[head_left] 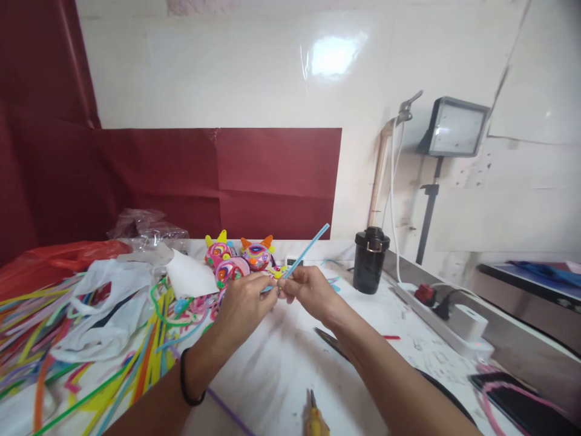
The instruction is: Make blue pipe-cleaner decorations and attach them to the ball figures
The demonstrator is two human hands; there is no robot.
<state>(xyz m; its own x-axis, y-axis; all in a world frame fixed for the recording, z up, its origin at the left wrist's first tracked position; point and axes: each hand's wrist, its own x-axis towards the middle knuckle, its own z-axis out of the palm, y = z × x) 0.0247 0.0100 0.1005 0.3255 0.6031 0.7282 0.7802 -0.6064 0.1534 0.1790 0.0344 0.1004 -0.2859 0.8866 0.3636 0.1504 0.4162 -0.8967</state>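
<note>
So both hands are up over the white table, left hand (pixel 247 298) and right hand (pixel 309 289) nearly touching, fingertips closed on a light blue pipe cleaner (pixel 308 247) that sticks up past the right fingers. Just beyond the left fingers sit some colorful round crafts (pixel 258 255), and a black cup (pixel 368 260) is off to the right of the fingers. Nearer the body than the fingertips there's a yellow-handled tool (pixel 315 421), pipe cleaner pile (pixel 147 357) to their left
</note>
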